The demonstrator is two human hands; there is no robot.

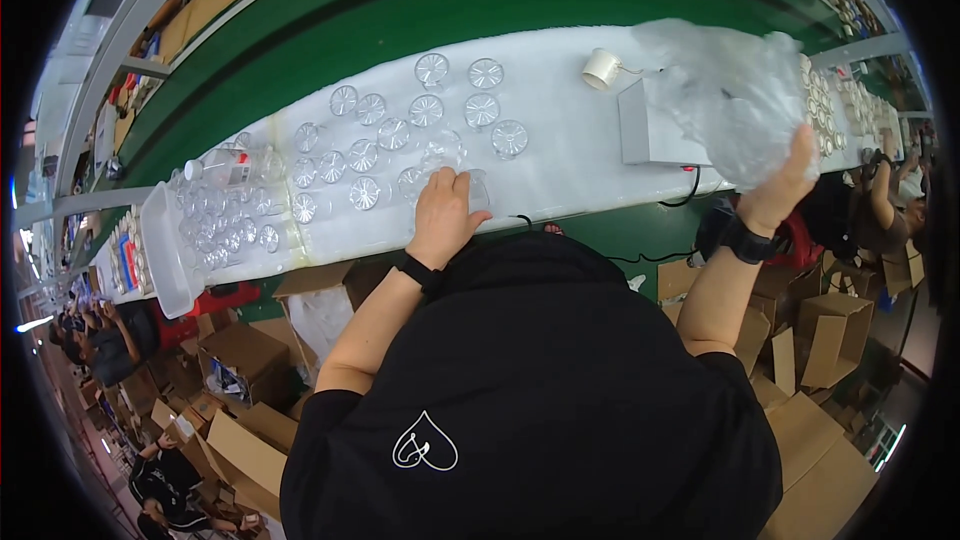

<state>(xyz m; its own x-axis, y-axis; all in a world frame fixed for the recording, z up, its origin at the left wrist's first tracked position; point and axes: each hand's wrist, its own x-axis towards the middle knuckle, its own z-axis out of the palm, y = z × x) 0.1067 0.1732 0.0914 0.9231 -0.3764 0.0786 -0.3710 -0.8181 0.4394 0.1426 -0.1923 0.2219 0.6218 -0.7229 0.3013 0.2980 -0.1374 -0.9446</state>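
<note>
On the white work surface, my left hand [445, 217] is lowered among clear round cup-like pieces, its thumb spread away from the fingers. Its fingertips reach a clear piece [443, 148], and another see-through piece shows beside the thumb; I see no firm grip on either. Raised at the right, my right hand [785, 183] is closed on the edge of a crumpled clear plastic bag [725, 100]. The bag hangs over a white box [660, 130] and partly hides it. Several more clear round pieces [426, 110] stand in loose rows left of the box.
A small white cup-shaped item [600, 69] with a cord lies behind the box. At the left are a clear bottle [215, 172], clustered clear pieces [225, 220] and a white plastic tub [168, 255]. Cardboard boxes [250, 360] crowd the floor. Other people [885, 175] work farther along.
</note>
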